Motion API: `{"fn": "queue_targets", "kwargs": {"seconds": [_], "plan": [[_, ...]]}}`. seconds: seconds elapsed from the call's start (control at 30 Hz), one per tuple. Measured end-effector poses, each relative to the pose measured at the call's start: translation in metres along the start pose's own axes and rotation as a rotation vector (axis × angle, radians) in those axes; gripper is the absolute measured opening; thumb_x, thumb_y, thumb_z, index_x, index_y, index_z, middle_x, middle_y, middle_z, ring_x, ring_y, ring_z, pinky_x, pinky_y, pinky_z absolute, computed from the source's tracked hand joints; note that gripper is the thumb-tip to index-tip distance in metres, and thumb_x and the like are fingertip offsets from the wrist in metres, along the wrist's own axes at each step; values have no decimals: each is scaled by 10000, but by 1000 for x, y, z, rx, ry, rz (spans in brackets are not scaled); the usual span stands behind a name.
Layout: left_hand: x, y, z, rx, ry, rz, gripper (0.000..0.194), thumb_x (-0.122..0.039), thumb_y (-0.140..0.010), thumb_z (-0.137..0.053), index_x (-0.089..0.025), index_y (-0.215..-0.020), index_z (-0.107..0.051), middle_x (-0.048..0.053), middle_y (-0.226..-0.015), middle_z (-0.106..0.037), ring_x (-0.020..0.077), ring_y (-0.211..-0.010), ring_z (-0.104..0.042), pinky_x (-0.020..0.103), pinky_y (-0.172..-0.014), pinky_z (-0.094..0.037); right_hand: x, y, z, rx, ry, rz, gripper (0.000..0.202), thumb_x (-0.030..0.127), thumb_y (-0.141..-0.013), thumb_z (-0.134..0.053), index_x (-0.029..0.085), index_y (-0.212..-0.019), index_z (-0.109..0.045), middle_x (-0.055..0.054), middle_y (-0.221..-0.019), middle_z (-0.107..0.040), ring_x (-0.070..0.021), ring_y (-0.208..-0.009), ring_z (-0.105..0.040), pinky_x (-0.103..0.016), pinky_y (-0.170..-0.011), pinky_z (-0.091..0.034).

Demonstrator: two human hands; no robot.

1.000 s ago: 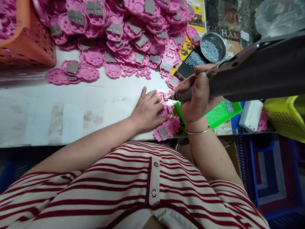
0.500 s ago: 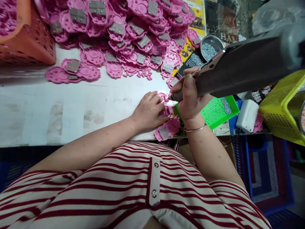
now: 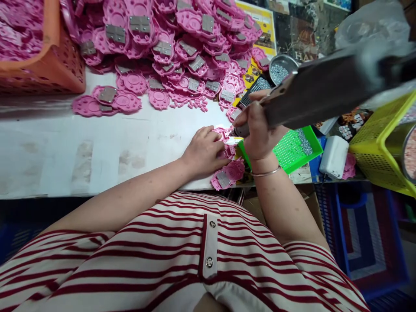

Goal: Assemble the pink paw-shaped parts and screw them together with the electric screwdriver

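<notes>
My right hand (image 3: pixel 260 130) is wrapped round a dark grey electric screwdriver (image 3: pixel 312 89), slanting up to the right. Its tip meets the right end of a pink plastic casing (image 3: pixel 222 133) on the table. My left hand (image 3: pixel 204 149) lies over that casing with bent fingers, gripping it at its left side and hiding much of it. Just below sits another pink casing part (image 3: pixel 230 151), partly under the left fingers. Nearest my body lies a pink casing with a metal plate (image 3: pixel 223 178), beside my left thumb.
A large heap of pink casings (image 3: pixel 191 47) covers the back. Small pink pieces (image 3: pixel 198 104) lie before it. An orange basket (image 3: pixel 65 69) stands at left. A green tray (image 3: pixel 289 154), a metal bowl of screws (image 3: pixel 282 69) and a yellow basket (image 3: pixel 370 147) are at right.
The view has shifted slightly, so the heap and orange basket sit farther right. Both hands keep their places on the casing and screwdriver; the screwdriver's rear end looks a little lower.
</notes>
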State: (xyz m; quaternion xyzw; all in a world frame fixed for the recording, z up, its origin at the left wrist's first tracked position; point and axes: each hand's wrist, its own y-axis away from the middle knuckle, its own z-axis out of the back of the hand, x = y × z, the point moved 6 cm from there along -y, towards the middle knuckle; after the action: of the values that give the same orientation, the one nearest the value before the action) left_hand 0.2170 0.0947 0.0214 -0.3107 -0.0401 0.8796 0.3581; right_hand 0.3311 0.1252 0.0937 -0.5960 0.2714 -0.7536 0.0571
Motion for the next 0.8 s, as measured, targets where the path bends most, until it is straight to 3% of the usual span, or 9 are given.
{"fn": "queue_targets", "kwargs": {"seconds": [0.17, 0.3, 0.53, 0.8], "plan": [[0, 2, 0, -11, -3, -19, 285, -458, -796, -738, -178, -851, -730, 96, -1026, -650, 329, -1210, -495, 512, -1071, -410, 33, 5, 51, -232, -106, 326, 264, 534, -906, -529, 284, -959, -598, 66, -558, -440, -84, -410, -455, -263, -422, -385], [1, 3, 0, -20, 5, -25, 264, -462, -798, -733, -203, -845, -732, 82, -1019, -657, 324, -1197, -515, 517, -1072, -411, 17, 13, 75, -273, -23, 316, 263, 532, -917, -522, 281, -966, -584, 61, -549, -416, -92, -405, -456, -263, -421, -382], [0, 4, 1, -18, -4, -27, 295, -483, -801, -728, -193, -856, -727, 87, -1045, -654, 319, -1204, -511, 494, -1081, -416, -36, 14, 77, -253, 64, 107, 469, 697, -894, -433, 265, -1058, -516, 30, -571, -474, -155, -470, -502, -379, -560, -508], [0, 3, 1, -19, 26, -20, 303, -462, -807, -723, -162, -845, -731, 108, -1030, -655, 331, -1218, -500, 494, -1087, -405, -37, 11, 76, -230, 126, 119, 448, 683, -909, -403, 271, -1051, -510, 24, -577, -458, -158, -467, -474, -368, -538, -453]]}}
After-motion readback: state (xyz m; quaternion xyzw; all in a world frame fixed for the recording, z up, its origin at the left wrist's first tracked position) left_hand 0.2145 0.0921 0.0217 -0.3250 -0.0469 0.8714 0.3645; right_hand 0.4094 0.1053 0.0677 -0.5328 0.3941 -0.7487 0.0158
